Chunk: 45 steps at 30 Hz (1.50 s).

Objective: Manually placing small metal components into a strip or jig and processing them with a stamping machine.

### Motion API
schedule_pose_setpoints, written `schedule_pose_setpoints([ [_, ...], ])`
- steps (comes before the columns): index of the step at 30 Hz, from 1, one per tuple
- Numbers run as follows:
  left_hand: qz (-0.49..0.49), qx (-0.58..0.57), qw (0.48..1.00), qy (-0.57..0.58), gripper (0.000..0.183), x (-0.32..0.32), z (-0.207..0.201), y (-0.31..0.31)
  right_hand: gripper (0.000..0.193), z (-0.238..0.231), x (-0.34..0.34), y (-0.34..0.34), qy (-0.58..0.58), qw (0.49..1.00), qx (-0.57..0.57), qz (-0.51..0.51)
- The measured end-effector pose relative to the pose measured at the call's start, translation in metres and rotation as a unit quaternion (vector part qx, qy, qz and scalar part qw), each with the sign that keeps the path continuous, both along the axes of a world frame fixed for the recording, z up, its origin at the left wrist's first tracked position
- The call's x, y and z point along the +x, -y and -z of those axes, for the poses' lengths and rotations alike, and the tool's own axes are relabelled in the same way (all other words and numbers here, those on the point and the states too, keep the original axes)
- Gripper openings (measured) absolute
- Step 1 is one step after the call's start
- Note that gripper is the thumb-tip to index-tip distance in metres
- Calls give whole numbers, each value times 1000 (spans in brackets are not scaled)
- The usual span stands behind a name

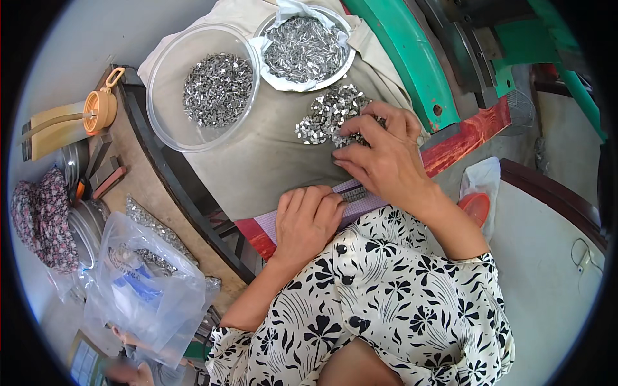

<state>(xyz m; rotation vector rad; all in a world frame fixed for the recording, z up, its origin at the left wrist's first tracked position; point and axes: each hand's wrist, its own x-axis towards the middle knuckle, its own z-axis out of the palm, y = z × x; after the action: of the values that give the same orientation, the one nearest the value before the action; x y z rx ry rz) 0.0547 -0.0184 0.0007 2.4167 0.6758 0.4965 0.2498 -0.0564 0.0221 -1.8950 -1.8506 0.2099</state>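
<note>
Right hand is bending its fingers over the loose metal pieces, right of the clear tub; left hand is lying beside a dark slotted strip, lower right of the tub (cannot tell what either is grasping). Light fingertips, picking singly, are probably serving best. Pieces are gleaming silver, small, jumbled.

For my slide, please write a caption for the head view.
Right hand at a pile of metal pieces, left hand by a purple strip.
</note>
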Motion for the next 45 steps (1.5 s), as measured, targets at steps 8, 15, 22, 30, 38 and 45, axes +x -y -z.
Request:
schedule_pose_setpoints([
  [8,12,-31,999,-2,25,-4,1,-2,15,0,-7,14,-17,999,24,38],
  [15,1,-61,998,8,26,-3,1,-3,19,12,-22,59,-35,999,3,27],
  [22,-7,-60,998,10,21,-1,0,-1,18,7,0,37,17,998,30,43],
  [30,-24,-78,997,13,18,1,-4,-3,14,5,-5,15,93,995,26,35],
  [38,-62,-111,991,38,16,6,-14,-34,14,6,4,28,5,1000,-14,20],
  [45,-62,-127,989,37,15,3,-17,-31,16,-6,18,17,23,994,-58,-85],
])
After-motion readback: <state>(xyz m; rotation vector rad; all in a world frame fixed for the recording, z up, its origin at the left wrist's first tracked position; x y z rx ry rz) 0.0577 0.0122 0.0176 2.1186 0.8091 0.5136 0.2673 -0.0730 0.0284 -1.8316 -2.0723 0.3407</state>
